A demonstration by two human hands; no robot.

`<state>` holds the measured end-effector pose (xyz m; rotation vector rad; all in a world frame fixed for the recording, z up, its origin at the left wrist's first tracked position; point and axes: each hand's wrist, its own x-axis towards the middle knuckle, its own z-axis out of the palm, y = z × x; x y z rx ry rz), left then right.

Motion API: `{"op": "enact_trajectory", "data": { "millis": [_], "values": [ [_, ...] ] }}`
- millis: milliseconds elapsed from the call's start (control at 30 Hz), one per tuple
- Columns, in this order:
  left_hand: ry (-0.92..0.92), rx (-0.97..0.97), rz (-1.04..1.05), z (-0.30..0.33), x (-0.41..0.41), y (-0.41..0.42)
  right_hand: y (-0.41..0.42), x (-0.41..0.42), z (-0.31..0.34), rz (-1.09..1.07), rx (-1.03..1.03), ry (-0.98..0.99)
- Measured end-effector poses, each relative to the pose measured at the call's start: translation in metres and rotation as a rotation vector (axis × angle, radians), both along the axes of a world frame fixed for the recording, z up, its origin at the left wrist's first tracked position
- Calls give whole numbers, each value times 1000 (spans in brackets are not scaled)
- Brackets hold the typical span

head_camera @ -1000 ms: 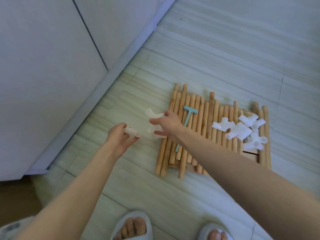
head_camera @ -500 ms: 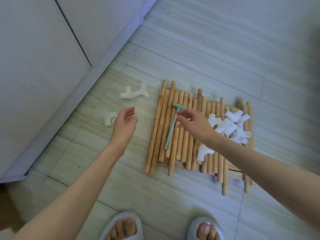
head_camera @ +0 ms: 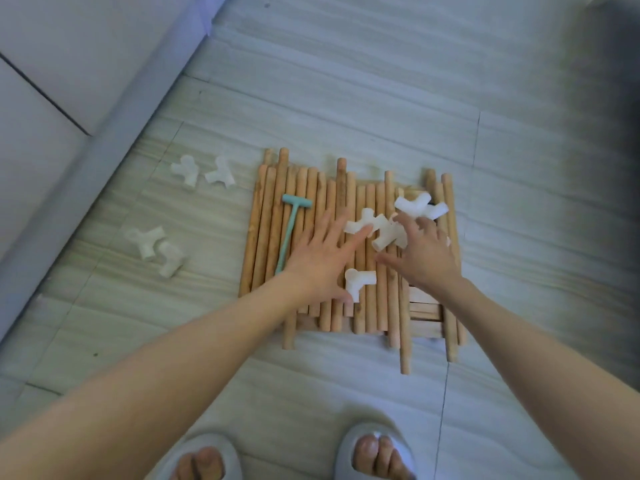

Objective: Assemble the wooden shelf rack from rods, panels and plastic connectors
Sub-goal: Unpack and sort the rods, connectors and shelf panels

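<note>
Pale striped floor (head_camera: 346,98), with a white wall panel (head_camera: 52,81) at 10 o'clock. At centre, a bundle of wooden rods (head_camera: 311,244) lies side by side, running 12 to 6 o'clock; flat wooden panels (head_camera: 426,310) show beneath the bundle at its 5 o'clock corner. Both forearms enter from 6 o'clock. Left hand (head_camera: 323,261): fingers straight and spread wide, palm down over the rods, holding nothing; its fingertips (head_camera: 362,233) touch a white plastic connector in the connector cluster (head_camera: 384,230) lying on the rods at 1 o'clock. Right hand (head_camera: 424,258): fingers bent loosely over the same cluster and blurred, so whether it grasps a piece cannot be told. A single connector (head_camera: 358,282) rests on the rods between the two wrists, just beside the left thumb. A teal T-shaped tool (head_camera: 289,233) lies along the rods at 9 o'clock of the left hand. On the bare floor, well apart from the bundle, lie two pairs of connectors: far pair (head_camera: 202,171) at 10 o'clock, near pair (head_camera: 157,249) at 9 o'clock. Grey slippers (head_camera: 372,452) show at 6 o'clock.
</note>
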<state>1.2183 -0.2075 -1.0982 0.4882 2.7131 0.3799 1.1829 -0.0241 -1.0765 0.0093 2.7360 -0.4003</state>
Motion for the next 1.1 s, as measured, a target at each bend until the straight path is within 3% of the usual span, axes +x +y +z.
{"op": "enact_trajectory", "data": {
  "millis": [167,400,567,800,933,1100],
  "values": [
    [-126,125,22,5,-29,18,0,-4,-4,-45,-92,-5],
    [51,212,169,5,-11,26,5,7,-7,-29,-125,90],
    [41,127,221,10,-5,45,2,14,-1,-73,-121,99],
    [208,101,283,6,-2,51,5,21,6,-142,-234,166],
    [214,212,367,8,1,42,3,22,12,-213,-321,213],
    [143,487,451,20,6,31,-10,25,29,-295,-443,220]
  ]
}}
